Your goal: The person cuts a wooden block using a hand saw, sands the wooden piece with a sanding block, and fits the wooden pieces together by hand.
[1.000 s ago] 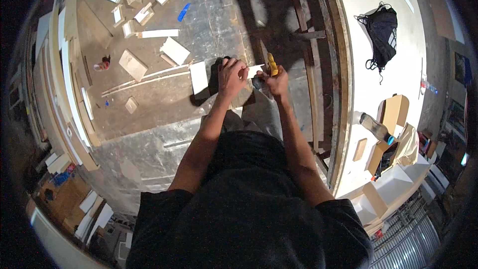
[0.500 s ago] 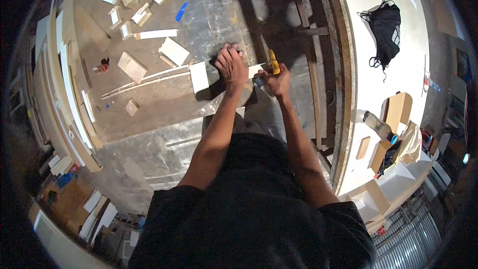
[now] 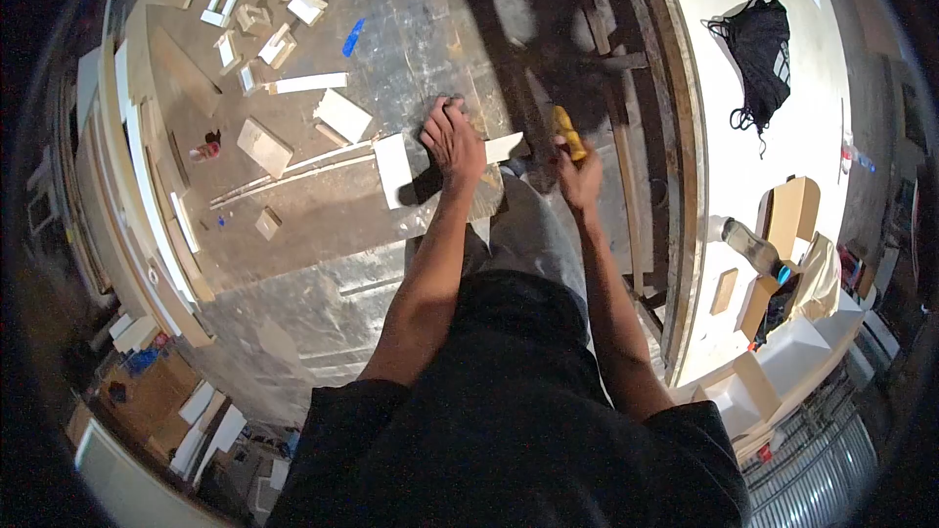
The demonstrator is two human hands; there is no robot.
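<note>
My left hand (image 3: 454,144) presses down, fingers bent, on a pale wooden strip (image 3: 504,148) at the edge of the work surface. The strip's right end sticks out past the edge; its middle is hidden under the hand. Just left of the hand lies a white board piece (image 3: 394,172); whether it joins the strip I cannot tell. Off to the right, my right hand (image 3: 581,176) is closed around a yellow-handled handsaw (image 3: 568,133), apart from the strip. Its blade is hard to make out against the dark gap.
Several small wooden assemblies (image 3: 279,45), a rectangular block (image 3: 265,148) and thin strips (image 3: 293,176) lie on the left of the work surface (image 3: 323,318). A blue scrap (image 3: 353,38) lies farther back. At right, a white table (image 3: 724,171) holds a black bag (image 3: 763,59) and a bottle (image 3: 751,246).
My right hand has moved right with the handsaw, away from the strip, whose right end now shows more fully. My left hand has stayed on the strip.
</note>
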